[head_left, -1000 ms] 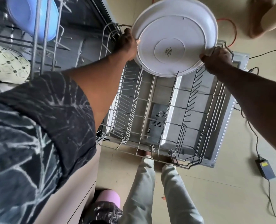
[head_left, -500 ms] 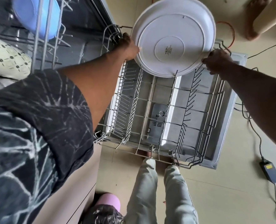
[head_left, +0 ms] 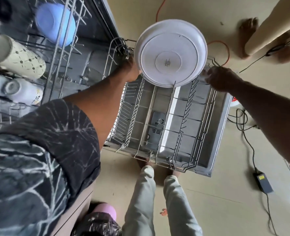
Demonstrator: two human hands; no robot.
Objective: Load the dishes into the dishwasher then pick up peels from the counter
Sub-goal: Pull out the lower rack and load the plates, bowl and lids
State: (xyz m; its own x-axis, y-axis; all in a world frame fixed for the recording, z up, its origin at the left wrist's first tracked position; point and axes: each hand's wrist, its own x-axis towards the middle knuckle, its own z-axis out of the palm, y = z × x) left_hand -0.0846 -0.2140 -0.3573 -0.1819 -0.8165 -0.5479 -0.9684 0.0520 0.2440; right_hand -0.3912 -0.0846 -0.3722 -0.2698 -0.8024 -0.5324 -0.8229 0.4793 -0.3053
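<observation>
A large white plate (head_left: 170,52) stands on edge at the far end of the pulled-out lower dishwasher rack (head_left: 159,126), its underside toward me and its lower rim among the wire tines. My left hand (head_left: 129,70) grips the plate's left rim. My right hand (head_left: 223,79), a little blurred, has its fingers curled at the plate's lower right rim, beside the rack's far corner. The rest of the lower rack holds no dishes.
The upper rack (head_left: 59,40) at the left holds a blue bowl (head_left: 55,24), a patterned cup (head_left: 16,57) and white mugs (head_left: 23,92). Another person's feet (head_left: 248,38) stand beyond the open door (head_left: 215,150). Cables and a power adapter (head_left: 263,182) lie on the floor at right. A bin with a black bag (head_left: 98,222) is near my legs.
The plate stays at the rack's far end between both hands. My head view has shifted, so plate and rack sit lower in the frame and more of the upper rack shows.
</observation>
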